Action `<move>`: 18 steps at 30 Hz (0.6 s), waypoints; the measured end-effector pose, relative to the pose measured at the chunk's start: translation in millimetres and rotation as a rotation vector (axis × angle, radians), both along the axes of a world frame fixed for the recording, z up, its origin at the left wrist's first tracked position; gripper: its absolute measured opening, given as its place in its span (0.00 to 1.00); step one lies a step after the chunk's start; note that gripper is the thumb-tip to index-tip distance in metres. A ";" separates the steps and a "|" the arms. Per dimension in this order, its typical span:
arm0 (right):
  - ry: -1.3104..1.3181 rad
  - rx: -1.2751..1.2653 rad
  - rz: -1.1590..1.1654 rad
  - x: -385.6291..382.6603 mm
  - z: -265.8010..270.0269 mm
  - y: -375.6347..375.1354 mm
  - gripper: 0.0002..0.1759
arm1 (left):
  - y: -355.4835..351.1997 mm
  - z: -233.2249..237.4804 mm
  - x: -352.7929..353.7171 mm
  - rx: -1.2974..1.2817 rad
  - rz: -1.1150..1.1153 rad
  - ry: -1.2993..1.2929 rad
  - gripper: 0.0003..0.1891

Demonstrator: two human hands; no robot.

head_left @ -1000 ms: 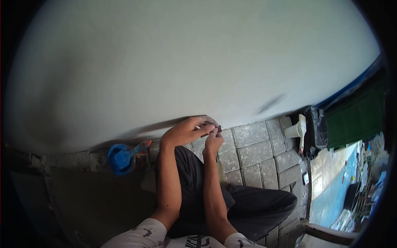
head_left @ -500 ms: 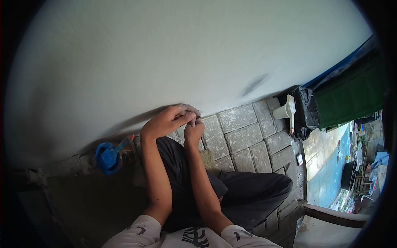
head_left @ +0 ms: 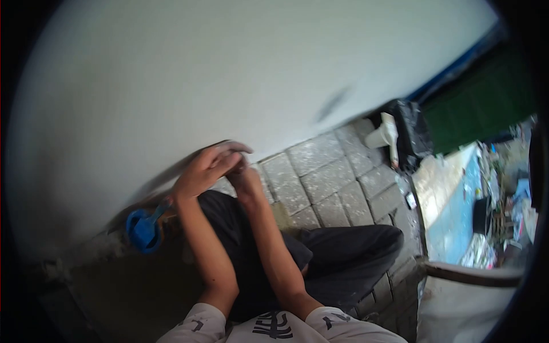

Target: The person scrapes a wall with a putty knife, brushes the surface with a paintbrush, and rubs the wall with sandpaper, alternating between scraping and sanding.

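Close to the foot of the white wall, both my hands meet with fingers overlapping. My left hand has its fingers stretched out along the wall and its thumb over the right hand's fingers. Grey dust or paste seems to coat the left fingertips. My right hand is tucked under the left one; its fingers are partly hidden and blurred, so whether they hold anything does not show. Beside my left forearm sits a blue plastic container with a blue handle-like part rising toward my wrist.
Grey paving blocks run along the wall, under my crossed legs in dark trousers. A whitish cup with a pale flat tool against it stands by a black plastic bag. Green sheeting hangs at the right.
My hands have shifted left and the left fingers have straightened from their curl around the right fingers. The whole view has tilted slightly.
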State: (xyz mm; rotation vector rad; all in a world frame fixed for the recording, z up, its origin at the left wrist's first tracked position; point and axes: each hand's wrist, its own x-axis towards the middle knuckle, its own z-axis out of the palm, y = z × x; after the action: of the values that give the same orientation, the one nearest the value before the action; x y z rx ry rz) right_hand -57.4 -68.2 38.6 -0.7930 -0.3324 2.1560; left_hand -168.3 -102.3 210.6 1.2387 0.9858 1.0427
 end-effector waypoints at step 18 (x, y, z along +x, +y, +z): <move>-0.772 0.102 -0.350 12.3 9.9 17.7 0.19 | -2.8 14.2 14.8 0.044 0.063 0.181 0.20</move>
State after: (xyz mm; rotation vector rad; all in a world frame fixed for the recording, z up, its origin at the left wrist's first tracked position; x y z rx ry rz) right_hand -45.1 -50.5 48.5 -1.4834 -0.6309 1.4283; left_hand -153.5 -105.2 224.8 1.3635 1.1524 1.0189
